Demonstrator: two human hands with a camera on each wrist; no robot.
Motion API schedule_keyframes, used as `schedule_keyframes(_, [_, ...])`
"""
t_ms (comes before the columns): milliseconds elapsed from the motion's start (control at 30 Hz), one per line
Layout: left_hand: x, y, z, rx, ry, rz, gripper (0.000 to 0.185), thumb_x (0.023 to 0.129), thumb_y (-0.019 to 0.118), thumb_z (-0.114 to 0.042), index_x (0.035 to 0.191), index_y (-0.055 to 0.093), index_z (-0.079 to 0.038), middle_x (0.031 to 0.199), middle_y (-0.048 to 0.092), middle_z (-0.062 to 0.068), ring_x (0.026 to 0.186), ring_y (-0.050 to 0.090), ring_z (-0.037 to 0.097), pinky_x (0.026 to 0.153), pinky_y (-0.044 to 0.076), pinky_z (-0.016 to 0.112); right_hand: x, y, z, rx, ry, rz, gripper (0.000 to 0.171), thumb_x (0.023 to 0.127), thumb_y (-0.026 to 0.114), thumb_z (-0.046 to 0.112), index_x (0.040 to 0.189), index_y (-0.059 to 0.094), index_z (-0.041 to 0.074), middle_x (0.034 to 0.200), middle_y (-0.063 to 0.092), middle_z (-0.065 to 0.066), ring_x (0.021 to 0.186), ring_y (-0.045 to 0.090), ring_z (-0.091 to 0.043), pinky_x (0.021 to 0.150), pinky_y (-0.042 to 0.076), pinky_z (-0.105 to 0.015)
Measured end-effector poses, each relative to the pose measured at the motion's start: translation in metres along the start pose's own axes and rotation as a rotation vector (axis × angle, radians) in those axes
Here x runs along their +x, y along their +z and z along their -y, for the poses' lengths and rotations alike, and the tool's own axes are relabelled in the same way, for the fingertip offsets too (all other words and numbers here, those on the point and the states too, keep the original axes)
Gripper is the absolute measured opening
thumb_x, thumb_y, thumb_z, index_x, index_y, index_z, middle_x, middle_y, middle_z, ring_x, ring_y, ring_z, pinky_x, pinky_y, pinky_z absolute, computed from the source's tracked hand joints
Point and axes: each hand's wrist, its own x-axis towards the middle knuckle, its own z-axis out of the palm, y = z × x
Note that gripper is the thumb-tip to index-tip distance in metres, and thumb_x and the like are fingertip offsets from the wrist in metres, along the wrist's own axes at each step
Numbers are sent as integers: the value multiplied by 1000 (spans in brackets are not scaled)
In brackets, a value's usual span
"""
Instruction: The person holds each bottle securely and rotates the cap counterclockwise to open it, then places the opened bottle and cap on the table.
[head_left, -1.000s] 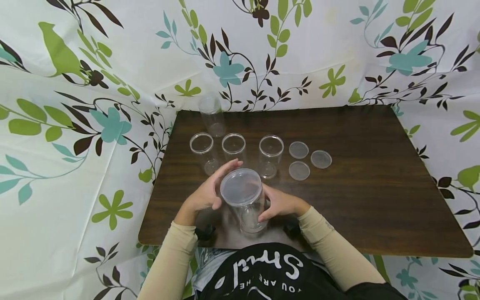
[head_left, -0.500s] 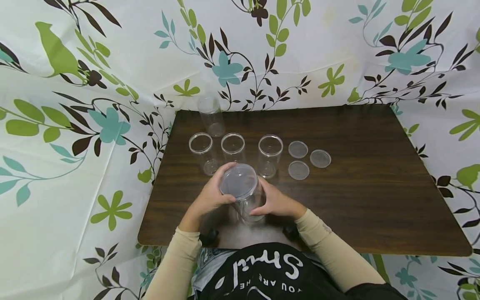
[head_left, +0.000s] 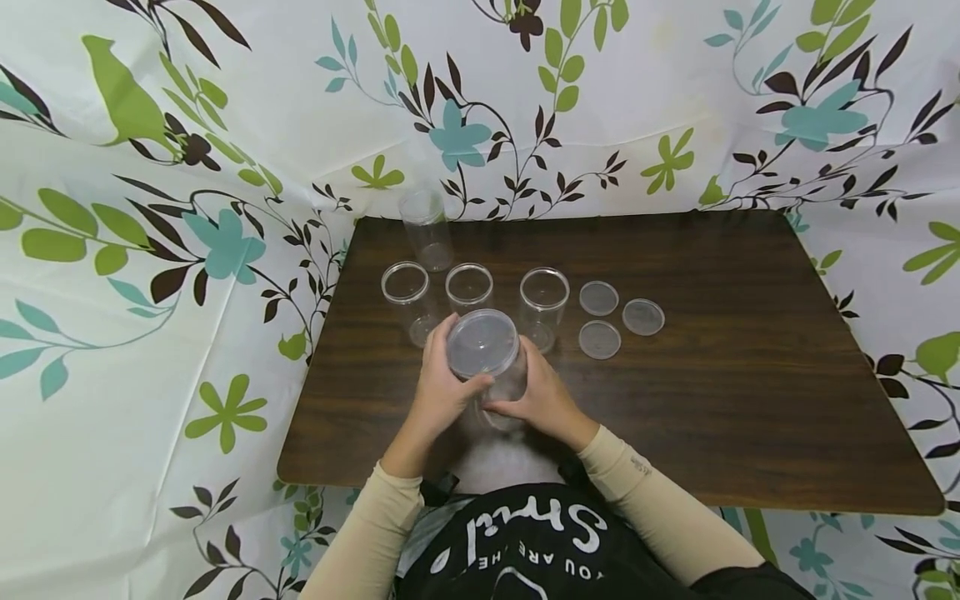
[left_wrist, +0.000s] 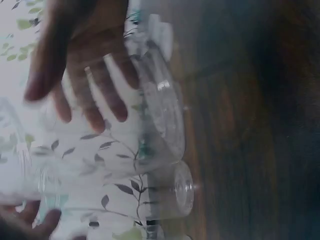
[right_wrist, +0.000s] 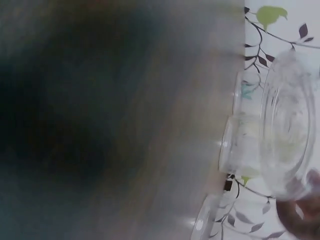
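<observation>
At the table's (head_left: 712,392) far left, about eleven o'clock from the hands, stands a lidded clear jar (head_left: 425,227) against the flowered cloth (head_left: 150,275). In front of it runs a row of three open clear jars: the left open jar (head_left: 406,298), the middle open jar (head_left: 468,288) and the right open jar (head_left: 543,304).

Just before that row, the left hand (head_left: 438,392) grips the held jar (head_left: 491,367) from its nine o'clock side, fingers curled round the upper wall under the lid (head_left: 482,342), thumb across the near face. The jar is tilted, its lidded top leaning toward the row and its base toward the person. The right hand (head_left: 536,398) clasps it from four o'clock, fingers wrapped low by the base. So the jar sits between both palms, lid above the left fingers. The left wrist view shows the fingers (left_wrist: 107,95) spread on the clear wall; the right wrist view is blurred, showing only the jar's round base (right_wrist: 287,130).

At two o'clock from the hands lie three loose lids: the far lid (head_left: 598,297), the near lid (head_left: 599,339) and the rightmost lid (head_left: 642,317), well apart from the grip.
</observation>
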Motion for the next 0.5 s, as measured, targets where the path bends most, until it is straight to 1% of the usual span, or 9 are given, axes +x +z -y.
schedule_keyframes(100, [3,-13,6,-122,54,102,138,59,60,-91,159,21,-4,159,29,21,144,31,38,111,31,60,0,-8,-1,153,-1,102,112,65,98,21,151,30,-4,145,48,-25,134,47,-38,111,37,-53])
schedule_keyframes(167, [6,-21,11,-217,91,183,137,60,61,-89,159,20,-4,159,28,23,145,30,36,109,33,57,0,-16,-2,276,-4,197,109,67,96,17,151,29,-5,144,48,-25,134,47,-37,113,36,-48])
schedule_keyframes(200, [7,-26,12,-266,103,227,136,61,62,-87,159,20,-3,159,27,25,145,30,35,110,34,53,0,-21,-2,347,-1,247,107,69,95,18,151,29,-6,143,48,-25,134,47,-35,113,36,-44])
schedule_keyframes(267, [10,-33,16,-360,128,306,135,63,64,-84,158,20,1,157,27,30,143,33,32,109,38,45,0,-29,-1,476,-7,348,106,72,93,28,149,30,-8,142,48,-27,132,48,-31,112,37,-37])
schedule_keyframes(367, [13,-39,21,-467,133,397,132,67,71,-79,157,20,4,157,25,34,142,38,25,108,40,33,2,-38,-1,646,-23,503,108,76,89,46,146,30,-12,140,47,-30,129,49,-23,109,39,-31])
schedule_keyframes(400, [13,-40,22,-494,136,425,131,69,73,-77,157,20,5,157,24,34,142,38,23,110,38,31,3,-40,-1,678,-27,544,111,76,87,51,146,30,-13,140,47,-31,129,50,-22,109,40,-31])
schedule_keyframes(433, [13,-41,23,-503,139,452,124,76,74,-73,158,21,4,158,25,32,142,38,21,109,38,30,4,-41,-1,696,-32,580,112,76,86,54,146,30,-13,141,46,-31,130,49,-21,110,40,-32])
schedule_keyframes(500, [15,-40,23,-526,162,532,119,78,74,-70,158,23,2,160,28,27,143,38,22,113,36,32,7,-44,-2,674,-46,630,112,76,85,57,147,31,-11,143,47,-26,131,48,-19,111,37,-32])
